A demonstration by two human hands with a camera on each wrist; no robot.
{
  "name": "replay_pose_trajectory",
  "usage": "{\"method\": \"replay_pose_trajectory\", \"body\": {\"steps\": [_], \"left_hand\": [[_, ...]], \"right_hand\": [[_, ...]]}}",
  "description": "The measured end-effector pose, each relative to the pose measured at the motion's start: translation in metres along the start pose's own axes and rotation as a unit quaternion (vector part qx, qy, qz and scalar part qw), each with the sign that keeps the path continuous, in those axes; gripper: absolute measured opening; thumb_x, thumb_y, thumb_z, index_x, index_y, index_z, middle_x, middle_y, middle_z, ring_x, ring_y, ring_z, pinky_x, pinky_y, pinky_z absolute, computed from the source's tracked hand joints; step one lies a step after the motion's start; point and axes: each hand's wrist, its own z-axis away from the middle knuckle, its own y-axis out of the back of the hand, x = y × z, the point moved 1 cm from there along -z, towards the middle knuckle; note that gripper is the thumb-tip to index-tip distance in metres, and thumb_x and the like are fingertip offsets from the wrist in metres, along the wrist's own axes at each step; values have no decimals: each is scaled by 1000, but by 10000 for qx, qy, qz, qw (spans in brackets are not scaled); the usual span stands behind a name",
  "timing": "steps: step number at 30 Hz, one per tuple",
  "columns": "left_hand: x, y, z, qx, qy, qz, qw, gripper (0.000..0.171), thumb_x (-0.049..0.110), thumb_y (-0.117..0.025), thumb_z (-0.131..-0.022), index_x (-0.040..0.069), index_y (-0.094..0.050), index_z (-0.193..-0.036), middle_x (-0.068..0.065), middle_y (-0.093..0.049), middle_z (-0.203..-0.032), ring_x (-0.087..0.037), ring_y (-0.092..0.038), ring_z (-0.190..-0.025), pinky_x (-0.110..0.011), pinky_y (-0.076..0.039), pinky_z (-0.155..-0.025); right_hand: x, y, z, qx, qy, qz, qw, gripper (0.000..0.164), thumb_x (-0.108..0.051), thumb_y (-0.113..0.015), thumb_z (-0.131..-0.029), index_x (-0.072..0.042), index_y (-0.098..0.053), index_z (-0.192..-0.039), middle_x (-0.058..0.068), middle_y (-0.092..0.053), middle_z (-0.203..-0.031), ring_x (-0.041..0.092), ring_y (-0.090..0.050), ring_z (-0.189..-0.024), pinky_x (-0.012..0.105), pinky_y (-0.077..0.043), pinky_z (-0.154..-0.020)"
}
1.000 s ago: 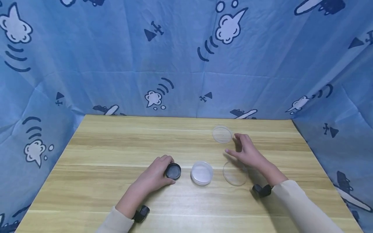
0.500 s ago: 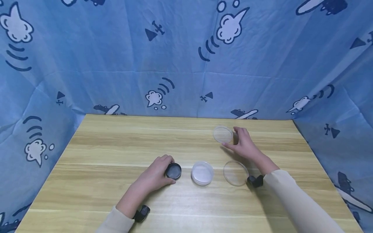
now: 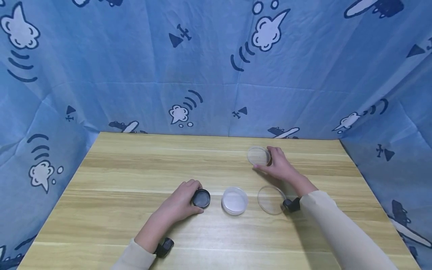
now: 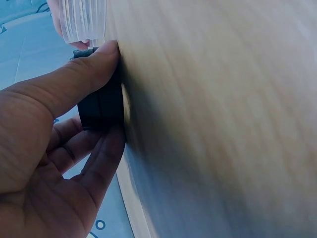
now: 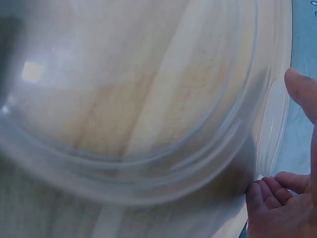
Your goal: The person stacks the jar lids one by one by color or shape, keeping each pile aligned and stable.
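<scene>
My left hand (image 3: 180, 200) holds a small round black container (image 3: 201, 198) by its sides on the wooden table. In the left wrist view, thumb and fingers lie on opposite sides of this black container (image 4: 101, 106). At the back right, my right hand (image 3: 278, 163) grips the right side of a clear round dish (image 3: 258, 155), thumb at the near edge and fingers at the far edge. The right wrist view shows this dish (image 5: 271, 129) edge-on between thumb and fingers. A stack of clear, frosted-looking round dishes (image 3: 234, 201) stands between the hands.
A larger clear round dish (image 3: 271, 200) lies below my right forearm, close to the black wrist camera (image 3: 291, 204). It fills much of the right wrist view. Blue patterned cloth (image 3: 209, 67) hangs behind the wooden table (image 3: 141, 161) and at both sides.
My right hand has moved left and slightly away from me, and its thumb and fingers have come round the far clear dish. The left hand and the black container stay put.
</scene>
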Motion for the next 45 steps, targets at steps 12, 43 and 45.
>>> {"method": "replay_pose_trajectory", "body": {"steps": [12, 43, 45], "left_hand": [[0, 1, 0, 2, 41, 5, 10000, 49, 15, -94, -76, 10, -61, -112, -2, -66, -109, -17, -55, -98, -40, -51, -90], [2, 0, 1, -23, 127, -2, 9999, 49, 15, -94, -76, 9, -61, -112, -2, -65, -107, -17, -54, -97, -40, -51, -90], [2, 0, 0, -15, 117, -9, 9999, 49, 15, -94, -76, 9, -61, -112, -2, -65, -107, -17, -54, -97, -40, -51, -89]], "right_hand": [[-7, 1, -9, -212, -109, 133, 9996, 105, -46, -79, -90, 13, -23, -158, 40, -28, -158, 57, -34, -145, 68, -29, -122], [-4, 2, -4, -64, 112, 427, 9990, 93, -39, -81, -89, 16, -37, -150, 40, -42, -148, 54, -45, -137, 65, -37, -119], [-4, 3, -1, -38, 167, 426, 9989, 93, -40, -81, -89, 16, -38, -150, 40, -42, -148, 54, -45, -137, 65, -37, -119]]}}
